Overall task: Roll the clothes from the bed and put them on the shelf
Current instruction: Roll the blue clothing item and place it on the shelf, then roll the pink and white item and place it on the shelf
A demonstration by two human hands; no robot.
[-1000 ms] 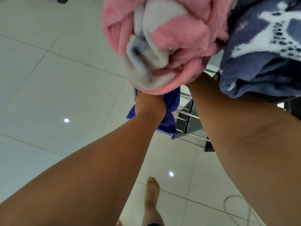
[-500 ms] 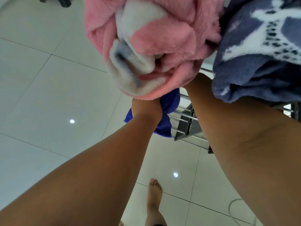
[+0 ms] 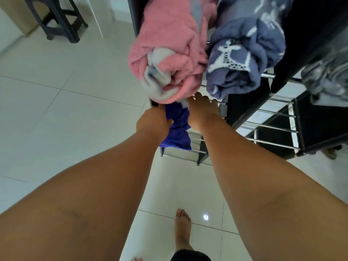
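Note:
A rolled pink fleece garment (image 3: 169, 53) with a white inner part lies on the top tier of the metal shelf rack (image 3: 271, 127). Beside it, to the right, sits a rolled grey-blue garment (image 3: 243, 59) with white figures. Under the pink roll, on a lower tier, is a bright blue cloth (image 3: 178, 127). My left hand (image 3: 153, 122) grips the blue cloth's left side. My right hand (image 3: 203, 110) presses on its right side, fingers reaching under the pink roll. Part of the blue cloth hangs over the rack's front edge.
The rack has dark side panels and chrome bars, with a grey garment (image 3: 325, 80) at the far right. A dark stool (image 3: 58, 19) stands at the back left on the pale tiled floor (image 3: 66, 129). My bare foot (image 3: 181, 228) stands just before the rack.
The view has pulled back and up, so the two rolls look smaller and the rack shows. My right hand has come into view on the blue cloth.

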